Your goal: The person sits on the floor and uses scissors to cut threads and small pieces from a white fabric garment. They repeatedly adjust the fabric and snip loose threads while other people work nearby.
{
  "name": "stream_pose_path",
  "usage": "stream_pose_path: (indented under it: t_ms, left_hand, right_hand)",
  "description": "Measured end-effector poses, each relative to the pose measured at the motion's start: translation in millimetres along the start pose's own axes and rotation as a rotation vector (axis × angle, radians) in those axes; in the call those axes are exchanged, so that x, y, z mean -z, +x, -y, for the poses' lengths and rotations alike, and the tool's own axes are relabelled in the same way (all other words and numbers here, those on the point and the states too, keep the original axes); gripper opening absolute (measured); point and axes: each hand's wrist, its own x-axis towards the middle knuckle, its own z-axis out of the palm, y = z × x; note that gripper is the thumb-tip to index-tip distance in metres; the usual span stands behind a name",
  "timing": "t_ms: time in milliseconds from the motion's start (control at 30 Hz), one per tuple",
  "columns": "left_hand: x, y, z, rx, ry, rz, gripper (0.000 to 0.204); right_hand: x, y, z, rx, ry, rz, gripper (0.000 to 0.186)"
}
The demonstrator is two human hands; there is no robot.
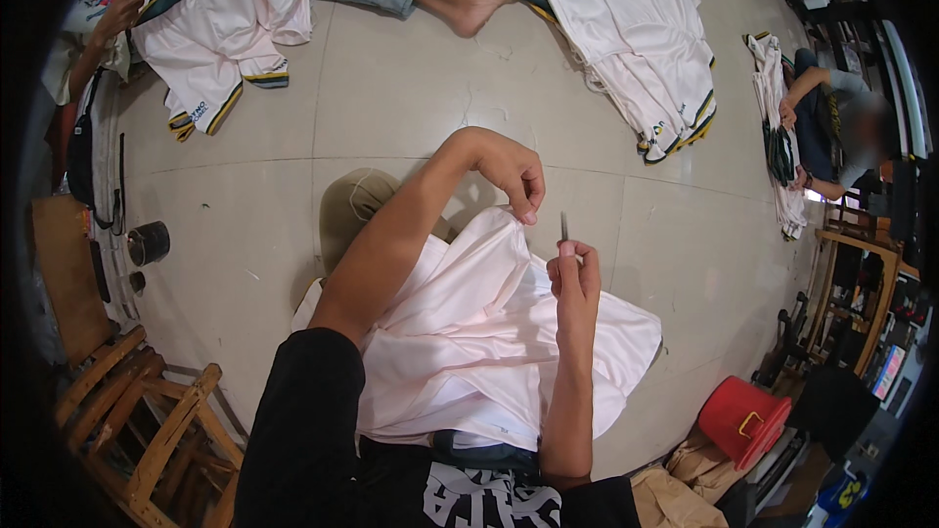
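A white garment (440,332) lies bunched over my lap, a dark green band showing near my waist. One part of it rises in a peak to the fingertips of my left hand (504,171), which pinches the cloth there. My right hand (575,279) is closed around a small, thin metal tool (564,227) with its narrow tip pointing up. Its lower part is hidden in the fingers, so I cannot tell its exact kind. The tip stands a short way right of my left fingertips, apart from the cloth.
White garments with green and yellow trim (636,49) lie across the tiled floor ahead. A co-worker's bare foot (479,0) rests between piles; another person (831,117) handles cloth at right. A red bucket (743,420), wooden stool (176,430) and dark cup (149,243) stand around me.
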Motion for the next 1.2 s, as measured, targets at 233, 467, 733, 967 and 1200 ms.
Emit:
stream_pose_path:
  t_ms: [233, 467, 733, 967, 1200]
  left_hand:
    - [1, 0, -1, -0.01, -0.037, 0.013, 0.029]
    - [0, -1, -3, -0.03, -0.048, 0.024, 0.029]
    - [0, 1, -7, -0.037, -0.022, 0.055, 0.026]
    - [-3, 7, 2, -0.092, -0.027, 0.067, 0.028]
    - [3, 18, 28, 0.026, 0.098, -0.455, 0.029]
  right_hand:
    - [1, -7, -14, 0.051, 0.103, 0.105, 0.022]
    - [-9, -3, -10, 0.065, 0.075, 0.068, 0.025]
    - [-12, -1, -3, 0.045, 0.08, 0.097, 0.023]
    - [-14, 1, -12, 0.036, 0.106, 0.128, 0.019]
    - [-12, -2, -22, 0.007, 0.132, 0.188, 0.024]
